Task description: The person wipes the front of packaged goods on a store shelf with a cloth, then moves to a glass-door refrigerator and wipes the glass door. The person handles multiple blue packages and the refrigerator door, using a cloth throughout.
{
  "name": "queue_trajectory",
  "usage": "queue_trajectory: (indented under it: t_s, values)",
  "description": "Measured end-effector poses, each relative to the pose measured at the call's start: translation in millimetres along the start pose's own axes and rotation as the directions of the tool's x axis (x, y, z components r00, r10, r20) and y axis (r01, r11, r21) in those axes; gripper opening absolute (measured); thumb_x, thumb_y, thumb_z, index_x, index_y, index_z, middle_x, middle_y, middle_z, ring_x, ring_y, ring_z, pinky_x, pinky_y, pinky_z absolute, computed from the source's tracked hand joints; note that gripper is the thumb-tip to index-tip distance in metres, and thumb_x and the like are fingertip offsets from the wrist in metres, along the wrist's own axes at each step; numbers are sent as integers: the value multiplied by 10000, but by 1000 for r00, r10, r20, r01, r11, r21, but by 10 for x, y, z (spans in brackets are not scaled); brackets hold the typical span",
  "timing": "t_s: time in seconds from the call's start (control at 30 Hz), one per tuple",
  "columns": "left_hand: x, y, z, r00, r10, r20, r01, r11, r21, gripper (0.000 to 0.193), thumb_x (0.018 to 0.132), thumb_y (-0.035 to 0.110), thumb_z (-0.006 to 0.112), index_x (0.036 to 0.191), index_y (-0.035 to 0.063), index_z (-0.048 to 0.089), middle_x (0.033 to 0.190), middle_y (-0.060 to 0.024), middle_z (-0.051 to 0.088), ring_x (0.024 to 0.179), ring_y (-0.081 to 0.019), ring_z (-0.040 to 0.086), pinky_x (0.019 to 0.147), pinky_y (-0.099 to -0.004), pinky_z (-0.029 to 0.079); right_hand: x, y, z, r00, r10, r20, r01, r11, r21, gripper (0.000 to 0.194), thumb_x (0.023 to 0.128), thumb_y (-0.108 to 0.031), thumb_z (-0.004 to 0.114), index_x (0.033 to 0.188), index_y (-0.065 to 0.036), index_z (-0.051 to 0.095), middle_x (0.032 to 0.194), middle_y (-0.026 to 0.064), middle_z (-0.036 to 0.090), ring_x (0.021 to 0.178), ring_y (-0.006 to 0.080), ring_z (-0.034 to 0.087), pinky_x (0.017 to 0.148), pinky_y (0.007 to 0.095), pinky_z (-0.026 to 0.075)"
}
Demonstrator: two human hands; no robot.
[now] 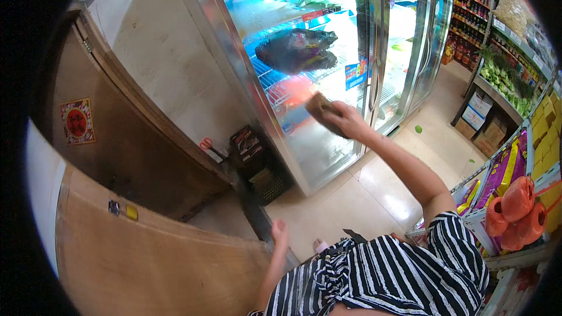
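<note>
My right hand (347,118) grips a brown folded cloth (324,112) at the glass door (316,149) of a lit display refrigerator. Whether the cloth touches the glass is hard to tell. Behind the pane, a dark plastic bag (290,50) rests on a wire shelf (268,72), with a blurred reddish bag (292,90) below it. A blue sticker (356,73) marks the door near its metal handle edge. Low at my side hangs my left hand (279,230), near the edge of a wooden door (175,263). Its fingers are too small and blurred to read.
A black crate (268,186) and red-handled scissors (206,144) are beside the refrigerator. Shelves with leafy vegetables (505,81), purple packages (505,171) and red plastic rolls (517,210) line the right. Green leaf scraps (418,129) lie on the tiled floor (386,184).
</note>
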State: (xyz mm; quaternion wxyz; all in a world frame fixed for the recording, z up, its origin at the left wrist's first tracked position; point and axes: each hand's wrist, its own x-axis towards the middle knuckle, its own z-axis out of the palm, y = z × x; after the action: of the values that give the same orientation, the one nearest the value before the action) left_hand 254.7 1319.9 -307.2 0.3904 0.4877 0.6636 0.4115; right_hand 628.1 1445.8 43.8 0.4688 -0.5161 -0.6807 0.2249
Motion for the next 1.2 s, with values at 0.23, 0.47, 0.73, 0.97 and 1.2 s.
queue_trajectory:
  t_s: [0.23,0.47,0.73,0.97,1.2]
  values:
    - [1690,3325,67,580,790,-200,-788,606,107,729,892,210,725,1469,-19,341,1441,-240,388,1305,-378,429,1081,-441,371,2044,-1273,-423,534,-823,-196,534,508,-676,296,886,-144,646,1180,-116,630,1089,114,627,997,354,582,856,453,468]
    - [2255,4502,363,257,886,-386,-913,354,205,838,893,268,740,1502,-39,253,1494,-276,280,1364,-408,360,1041,-448,466,2870,-1357,-361,338,-936,-99,606,297,-738,265,881,-101,618,1142,-137,648,1114,84,623,1010,304,590,852,431,448]
    - [2550,4272,530,405,807,-430,-885,464,35,663,1002,253,587,1495,-60,273,1472,-267,365,1312,-388,436,1022,-407,423,1901,635,338,119,-698,706,903,-219,-369,423,880,-361,627,1190,-79,573,1134,58,567,975,189,566,771,318,447]
    - [2707,3922,462,475,755,-452,-818,569,91,679,1004,281,588,1487,-75,270,1439,-280,380,1240,-371,480,926,-374,477,2594,-1045,45,271,-955,-122,708,284,-647,397,786,-126,622,1178,-65,644,1406,123,467,1238,286,479,916,415,403]
    - [2715,3978,495,435,800,-415,-860,505,72,688,1012,246,577,1494,-90,219,1443,-269,343,1215,-335,486,932,-361,470,3239,-1360,-444,167,-986,-14,542,103,-834,373,798,-92,595,1159,-133,679,1416,75,461,1049,261,496,797,405,411]
